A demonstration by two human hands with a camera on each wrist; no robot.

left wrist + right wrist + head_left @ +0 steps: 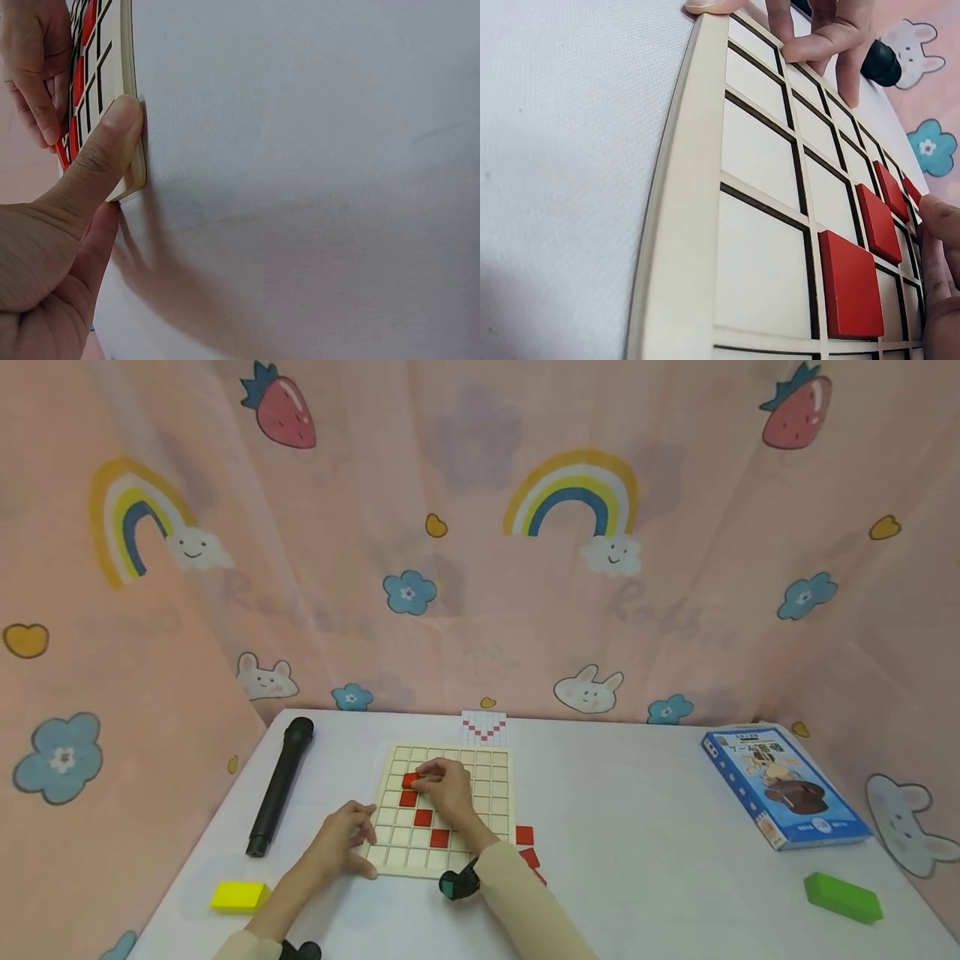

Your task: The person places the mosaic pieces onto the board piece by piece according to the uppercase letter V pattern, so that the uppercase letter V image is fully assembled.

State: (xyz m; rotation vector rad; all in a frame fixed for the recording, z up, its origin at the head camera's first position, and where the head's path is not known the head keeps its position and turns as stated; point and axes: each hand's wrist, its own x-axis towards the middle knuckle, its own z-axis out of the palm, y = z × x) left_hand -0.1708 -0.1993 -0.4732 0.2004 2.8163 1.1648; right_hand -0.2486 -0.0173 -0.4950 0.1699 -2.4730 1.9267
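A pale wooden grid board (pixel 397 859) lies on the white table. Three red square tiles sit in its cells on a slant, the nearest one (pixel 439 838) toward the front edge. My right hand (pixel 448 789) is over the board's upper left part and pinches another red tile (pixel 410 780) with thumb and fingertips; in the left wrist view this tile (pixel 61 154) stands tilted at a fingertip. My left hand (pixel 339 842) holds the board's near left corner, thumb (pixel 105 142) on the front edge and fingers along the left side.
Loose red tiles (pixel 524 835) lie just right of the board. Behind it is a small card (pixel 483 727) with a red V pattern. A black microphone (pixel 280 787) and yellow block (pixel 240 897) are at left, a blue box (pixel 786 787) and green block (pixel 843 898) at right.
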